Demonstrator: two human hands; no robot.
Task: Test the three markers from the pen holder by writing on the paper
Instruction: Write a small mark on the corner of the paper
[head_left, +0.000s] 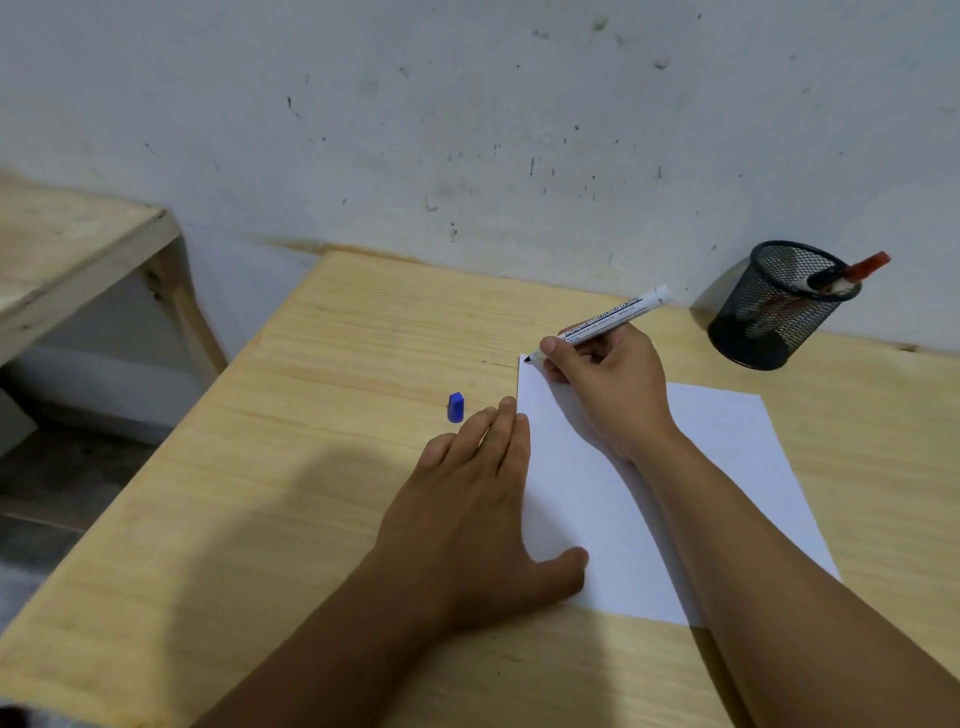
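A white sheet of paper (722, 467) lies on the wooden table (311, 467). My right hand (608, 384) grips an uncapped white marker (613, 316), its dark tip touching the paper's far left corner. My left hand (467, 499) lies flat with straight fingers, pressing the paper's left edge. A blue cap (455, 407) stands on the table just beyond my left fingertips. A black mesh pen holder (774, 312) sits at the back right by the wall, with a red-capped marker (865, 267) and a black-capped one (826, 278) sticking out.
A grey-white wall (467, 130) runs right behind the table. A second wooden bench or table (67, 260) stands to the left, with a gap and floor between them.
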